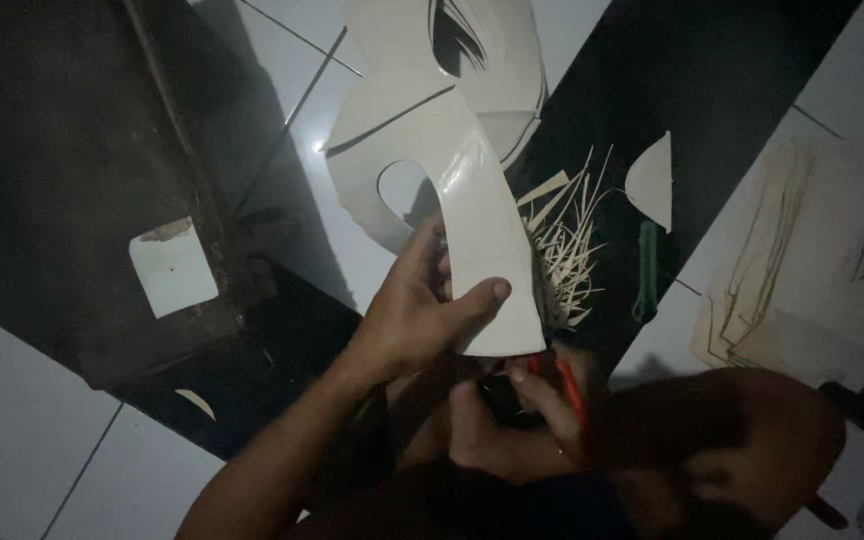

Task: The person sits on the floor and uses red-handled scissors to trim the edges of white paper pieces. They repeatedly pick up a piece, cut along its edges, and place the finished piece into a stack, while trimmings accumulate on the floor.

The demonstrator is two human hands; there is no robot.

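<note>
Cream sheet cut-out held over tiled floor w/ offcuts round it.

Curved cream sheet piece (482, 230) is clamped by left hand (417, 320), thumb pressed on its near end, fingers behind; it's held up at centre, above the floor. Right hand (522, 420) is closed round red-handled scissors (564, 385) just under the piece's near edge; blades are hidden by the sheet. Behind, far centre: stack of similar cream sheets (492, 60), count can't be told. Right of piece: 1 pile of thin cut strips (567, 250), 1 small wedge offcut (652, 180), 1 green tool (647, 270). Far right: 1 stack of tan sheets (802, 280). Left: dark wooden board (62, 180) w/ 1 pale square (172, 270) on it.
</note>
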